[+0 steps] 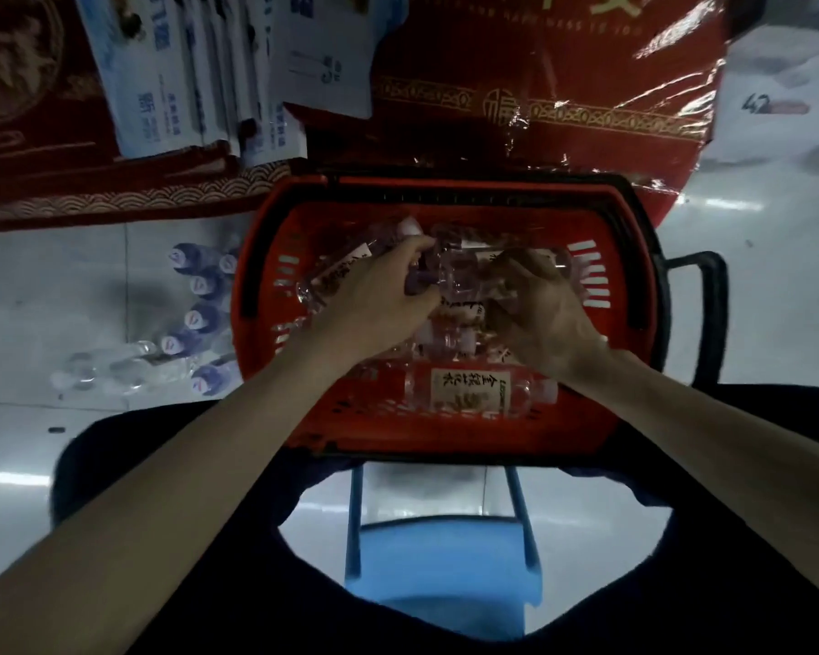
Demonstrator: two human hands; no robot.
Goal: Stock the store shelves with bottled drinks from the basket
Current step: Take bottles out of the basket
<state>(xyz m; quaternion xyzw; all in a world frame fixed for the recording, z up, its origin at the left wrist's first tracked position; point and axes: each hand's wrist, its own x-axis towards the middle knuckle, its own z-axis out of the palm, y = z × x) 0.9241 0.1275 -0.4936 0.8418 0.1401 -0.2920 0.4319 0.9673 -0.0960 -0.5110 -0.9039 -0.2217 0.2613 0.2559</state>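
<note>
1. A red film-wrapped gift box with gold trim (540, 87) stands just behind the basket.
2. A red plastic shopping basket with black handles (445, 442) sits on the pale floor between the person's knees. Clear drink bottles lie in it on their sides, and a beige-labelled bottle (469, 387) lies along the near wall.
3. A blue plastic stool (445, 560) is under the person.
4. Purple-labelled bottles (199, 314) lie on the floor, left of the basket.
5. The left hand (379, 295) curls round a clear plastic bottle (336, 276) inside the basket.
6. The right hand (540, 314) curls its fingers over a second clear bottle (547, 258) there.
</note>
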